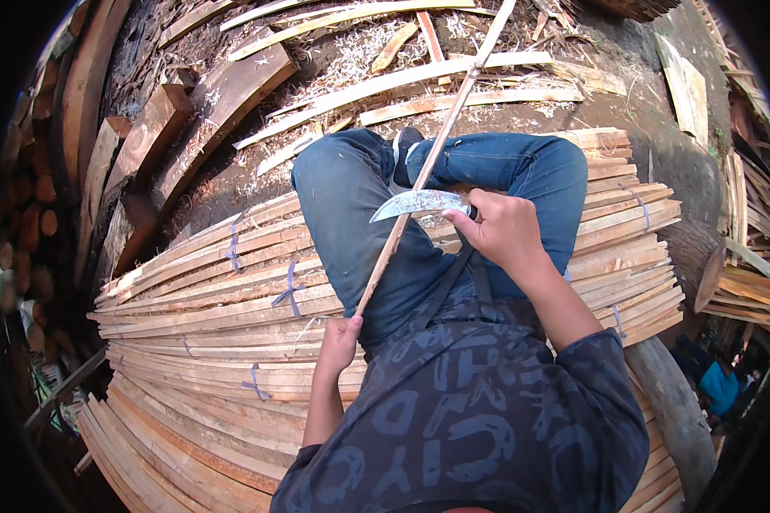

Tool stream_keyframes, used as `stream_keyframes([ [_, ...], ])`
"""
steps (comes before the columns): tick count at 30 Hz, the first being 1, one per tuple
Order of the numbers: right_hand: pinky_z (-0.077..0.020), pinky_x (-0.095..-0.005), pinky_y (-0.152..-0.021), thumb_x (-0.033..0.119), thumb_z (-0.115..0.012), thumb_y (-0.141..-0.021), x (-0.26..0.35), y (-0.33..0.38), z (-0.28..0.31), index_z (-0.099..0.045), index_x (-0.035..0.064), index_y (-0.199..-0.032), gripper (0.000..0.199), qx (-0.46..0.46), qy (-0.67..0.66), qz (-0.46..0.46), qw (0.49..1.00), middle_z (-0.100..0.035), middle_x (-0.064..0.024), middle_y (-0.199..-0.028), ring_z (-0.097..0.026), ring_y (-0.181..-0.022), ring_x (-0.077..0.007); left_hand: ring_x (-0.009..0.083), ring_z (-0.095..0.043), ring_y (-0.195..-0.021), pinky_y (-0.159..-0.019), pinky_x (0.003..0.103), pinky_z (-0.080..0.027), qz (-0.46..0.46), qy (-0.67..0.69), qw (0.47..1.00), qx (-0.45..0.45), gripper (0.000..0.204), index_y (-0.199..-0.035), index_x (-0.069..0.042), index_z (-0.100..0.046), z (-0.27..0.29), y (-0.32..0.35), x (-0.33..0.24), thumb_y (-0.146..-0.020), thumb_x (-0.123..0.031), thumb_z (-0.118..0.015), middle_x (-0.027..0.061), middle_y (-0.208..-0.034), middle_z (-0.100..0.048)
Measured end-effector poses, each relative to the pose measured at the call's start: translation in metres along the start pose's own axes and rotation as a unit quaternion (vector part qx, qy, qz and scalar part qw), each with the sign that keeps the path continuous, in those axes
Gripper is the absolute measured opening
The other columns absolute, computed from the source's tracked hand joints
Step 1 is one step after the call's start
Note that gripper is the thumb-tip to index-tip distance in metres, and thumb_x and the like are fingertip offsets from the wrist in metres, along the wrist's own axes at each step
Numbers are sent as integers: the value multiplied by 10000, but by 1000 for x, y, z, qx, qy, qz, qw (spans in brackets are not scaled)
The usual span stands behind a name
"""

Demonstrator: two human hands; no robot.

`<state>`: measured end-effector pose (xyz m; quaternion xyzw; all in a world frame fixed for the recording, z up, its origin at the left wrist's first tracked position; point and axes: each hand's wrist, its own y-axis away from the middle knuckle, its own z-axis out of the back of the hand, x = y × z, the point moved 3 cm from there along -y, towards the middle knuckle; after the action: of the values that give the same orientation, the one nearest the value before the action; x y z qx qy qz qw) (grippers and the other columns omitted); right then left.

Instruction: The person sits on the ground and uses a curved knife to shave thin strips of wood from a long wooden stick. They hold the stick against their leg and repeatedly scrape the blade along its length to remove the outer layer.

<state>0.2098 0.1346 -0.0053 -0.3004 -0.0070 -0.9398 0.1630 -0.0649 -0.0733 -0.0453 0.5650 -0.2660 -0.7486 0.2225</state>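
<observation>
My left hand [340, 344] is closed round the near end of a long, thin wooden stick [447, 128]. The stick slants up and away to the right, passing between my bent knees. In my right hand [503, 229] is a knife [417, 203] with a broad, curved, spotted blade, its dark handle mostly hidden by the fingers. The blade lies across the stick with its tip toward the left. Whether the edge bites into the wood I cannot tell.
I sit on bundles of sawn wooden strips [222, 299] tied with purple bands [289, 289]. Ahead, loose strips [393, 83] and shavings [364, 56] litter the ground. Thick timber pieces [222, 103] lie at the left, a log [691, 256] at the right.
</observation>
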Motion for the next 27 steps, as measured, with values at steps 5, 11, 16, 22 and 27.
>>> stream_keyframes([
  [5, -425, -337, -403, 519, -626, -803, -4, 1, 6, -539, 83, -610, 484, 18, 57, 8, 998, -542, -75, -498, -562, -442, -248, 78, -271, -498, -438, 309, -222, 1, -30, 999, -13, 586, -523, -29, -339, -1, -1, -1, -950, -400, -490, -17, -480, -291],
  [11, -417, -325, -397, 533, -614, -804, -14, -9, 7, -523, 92, -629, 483, 5, 83, 9, 997, -554, -61, -523, -568, -455, -231, 79, -267, -493, -433, 314, -224, 11, -26, 999, -17, 580, -520, -36, -334, 0, 0, -6, -946, -394, -496, -17, -479, -284],
  [16, -414, -327, -395, 536, -607, -808, -21, -17, 9, -517, 100, -626, 481, -1, 107, 14, 994, -546, -54, -517, -563, -449, -226, 78, -269, -495, -432, 311, -223, 25, -24, 999, -20, 573, -518, -42, -336, -3, -2, -3, -943, -388, -501, -19, -481, -284],
  [22, -404, -346, -388, 541, -610, -805, -39, -37, 21, -488, 89, -583, 518, -44, 171, -27, 984, -510, -53, -491, -556, -450, -251, 77, -273, -492, -432, 310, -225, 27, -21, 999, -28, 574, -516, -40, -342, -4, -1, -4, -940, -390, -506, -21, -478, -290],
  [27, -394, -352, -386, 540, -615, -803, -43, -45, 23, -477, 95, -579, 517, -48, 168, -9, 985, -505, -50, -489, -546, -443, -252, 76, -286, -487, -432, 311, -231, 42, -16, 999, -17, 579, -513, -36, -353, -3, -4, -5, -938, -399, -508, -18, -471, -298],
])
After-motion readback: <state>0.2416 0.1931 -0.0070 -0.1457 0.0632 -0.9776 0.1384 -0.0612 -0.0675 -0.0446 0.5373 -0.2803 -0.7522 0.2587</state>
